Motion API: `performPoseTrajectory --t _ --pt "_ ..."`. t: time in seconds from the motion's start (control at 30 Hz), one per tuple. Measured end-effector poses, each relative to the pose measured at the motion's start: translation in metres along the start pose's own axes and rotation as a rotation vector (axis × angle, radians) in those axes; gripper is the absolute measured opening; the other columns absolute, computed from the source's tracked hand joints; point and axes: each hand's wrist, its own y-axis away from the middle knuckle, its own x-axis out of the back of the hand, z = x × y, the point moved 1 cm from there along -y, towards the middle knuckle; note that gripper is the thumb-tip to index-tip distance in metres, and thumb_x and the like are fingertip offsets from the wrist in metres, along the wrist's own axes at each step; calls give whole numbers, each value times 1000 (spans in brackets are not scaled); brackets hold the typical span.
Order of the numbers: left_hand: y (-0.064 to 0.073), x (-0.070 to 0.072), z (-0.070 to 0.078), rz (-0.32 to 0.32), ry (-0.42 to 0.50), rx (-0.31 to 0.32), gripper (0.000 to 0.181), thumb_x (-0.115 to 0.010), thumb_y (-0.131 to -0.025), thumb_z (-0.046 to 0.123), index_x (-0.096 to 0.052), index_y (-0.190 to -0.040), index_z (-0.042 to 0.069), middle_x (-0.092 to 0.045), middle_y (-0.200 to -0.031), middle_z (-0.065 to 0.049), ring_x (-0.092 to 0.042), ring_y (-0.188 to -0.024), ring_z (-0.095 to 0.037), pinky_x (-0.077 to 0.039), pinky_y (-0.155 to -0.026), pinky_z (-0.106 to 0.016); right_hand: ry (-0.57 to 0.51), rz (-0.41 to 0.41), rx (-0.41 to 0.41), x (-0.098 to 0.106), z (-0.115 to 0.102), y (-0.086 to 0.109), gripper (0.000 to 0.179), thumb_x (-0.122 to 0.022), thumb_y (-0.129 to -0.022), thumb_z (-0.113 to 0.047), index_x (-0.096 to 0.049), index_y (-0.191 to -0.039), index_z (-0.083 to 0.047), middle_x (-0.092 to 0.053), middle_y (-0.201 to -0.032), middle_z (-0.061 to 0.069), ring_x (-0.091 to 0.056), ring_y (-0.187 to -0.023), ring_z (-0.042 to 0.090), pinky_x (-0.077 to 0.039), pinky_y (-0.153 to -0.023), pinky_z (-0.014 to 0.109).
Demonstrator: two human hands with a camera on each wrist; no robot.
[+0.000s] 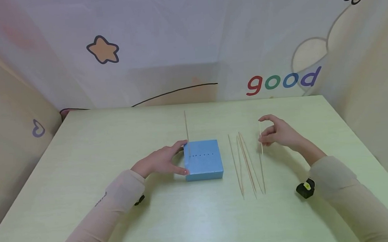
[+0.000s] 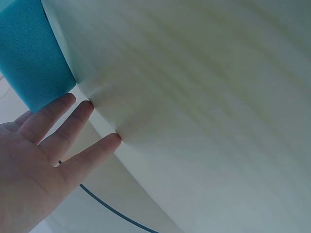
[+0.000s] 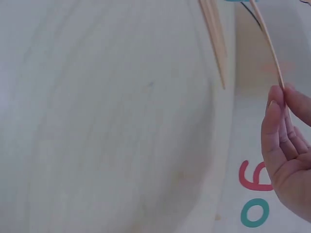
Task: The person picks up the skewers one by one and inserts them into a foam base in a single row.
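So the skewer (image 1: 261, 139) I'm working with is sitting upright in my right hand (image 1: 276, 133), pinched between thumb and fingertips, hovering just right of the loose skewers (image 1: 246, 164) lying fanned out on the desk (image 1: 85, 201). I'm holding it vertical and near its top, I'd guess so the point is facing down and ready for the foam. The right wrist view is showing the same pinch, fingers curled round the thin stick.

The blue foam block (image 1: 204, 160) is sitting around the middle of the desk, with one standing skewer (image 1: 187, 134) already poking out of its left end and a row of little dots running along the top. My left hand (image 1: 161, 162) is resting against the block's left side, fingers straight, thumb at the front corner, probably bracing it so it isn't sliding. That grip isn't wrapping anything, just touching.

The desk is pale green and plain. Behind its far edge a cartoon backdrop (image 1: 189, 43) is hanging, with a star, a flower and the word "good" in coloured letters.
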Motion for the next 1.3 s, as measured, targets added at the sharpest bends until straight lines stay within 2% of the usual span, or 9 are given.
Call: performPoseTrajectory --t 0.2,0.37,0.47,0.6,0.7,0.8,0.93,1.13,1.3 --pt "0 0 1 -1 0 7 98 -74 -73 41 -15 -145 11 -34 -143 -10 -30 -132 -21 -26 -105 -40 -98 67 89 -1 -10 8 62 -61 -85 1 -26 -136 -3 -64 -86 15 -65 -72 23 -54 -66 31" --pt "0 -1 0 -2 1 14 98 -75 -73 41 -15 -145 12 -34 -143 -10 -29 -132 -21 -25 -105 -41 -93 152 160 -5 -22 14 61 -63 -85 -5 -30 -137 -4 -66 -84 5 -65 -71 16 -53 -65 27" --pt "0 -2 -1 1 0 20 98 -74 -73 42 -15 -145 13 -34 -143 -9 -29 -132 -20 -26 -105 -41 -87 202 206 -7 -29 18 51 -62 -85 -5 -38 -130 0 -67 -82 -1 -65 -70 13 -52 -64 24" --pt "0 -2 -1 7 2 13 99 -74 -72 43 -15 -145 12 -34 -143 -9 -29 -132 -21 -26 -104 -41 -118 249 276 -10 -38 22 30 -63 -85 -3 -52 -112 2 -66 -79 -6 -64 -69 10 -52 -61 22" --pt "0 -2 -1 7 0 8 99 -74 -72 44 -15 -145 12 -34 -143 -10 -29 -132 -21 -26 -105 -41 -143 281 327 -12 -44 25 17 -64 -84 -2 -58 -100 -3 -66 -78 -5 -64 -69 10 -51 -60 21" --pt "0 -1 -1 7 -2 4 99 -74 -72 44 -15 -145 11 -34 -143 -10 -29 -132 -21 -25 -105 -41 -144 310 374 -15 -52 27 14 -64 -83 -3 -61 -96 -7 -67 -79 -3 -64 -69 11 -51 -60 21" --pt "1 -1 0 7 -3 0 98 -74 -73 43 -15 -145 11 -34 -143 -10 -29 -132 -21 -25 -105 -41 -157 325 446 -21 -66 30 15 -64 -83 1 -62 -96 -5 -67 -79 -2 -64 -69 12 -51 -59 20" --pt "1 0 0 9 -2 -6 98 -74 -73 42 -15 -144 11 -34 -143 -11 -30 -132 -22 -26 -105 -41 -243 334 529 -31 -83 32 17 -62 -80 9 -64 -92 -3 -67 -77 0 -64 -68 15 -51 -60 21" --pt "0 -1 -2 9 1 -7 98 -74 -73 42 -15 -144 11 -34 -143 -10 -29 -132 -21 -26 -105 -41 -243 352 589 -41 -97 31 16 -62 -80 12 -64 -90 1 -67 -78 1 -64 -69 15 -51 -63 21"
